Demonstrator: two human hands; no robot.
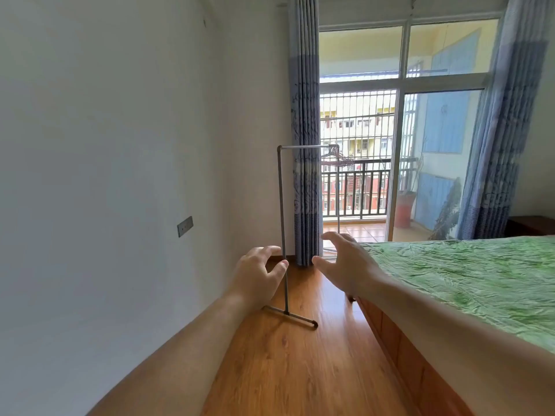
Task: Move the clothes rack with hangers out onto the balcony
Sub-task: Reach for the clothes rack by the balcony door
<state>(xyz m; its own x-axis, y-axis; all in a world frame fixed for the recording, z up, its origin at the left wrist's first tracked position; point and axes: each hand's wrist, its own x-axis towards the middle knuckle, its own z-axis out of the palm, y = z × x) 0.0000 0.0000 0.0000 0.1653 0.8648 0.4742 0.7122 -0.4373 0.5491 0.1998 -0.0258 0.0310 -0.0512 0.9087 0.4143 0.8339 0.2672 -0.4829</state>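
Thin grey metal clothes rack (282, 211) upright on glossy wood floor (288, 370) beside white wall, hangers (336, 159) bunched at far end of top bar, left hand (258, 276) loosely curled around near post, grip not closed, right hand (345, 265) spread open, empty, crinkled green bedspread (468, 280) at right, balcony (354, 231) beyond open doorway.

A slim grey metal clothes rack (282, 223) is standing upright on the wooden floor (300, 370), near the white wall and just before the open balcony door. Its near post is rising from a flat cross foot with a dark end cap, and a pale top bar is running toward the doorway. A small bunch of pinkish wire hangers (336, 159) is hanging at the bar's far end.
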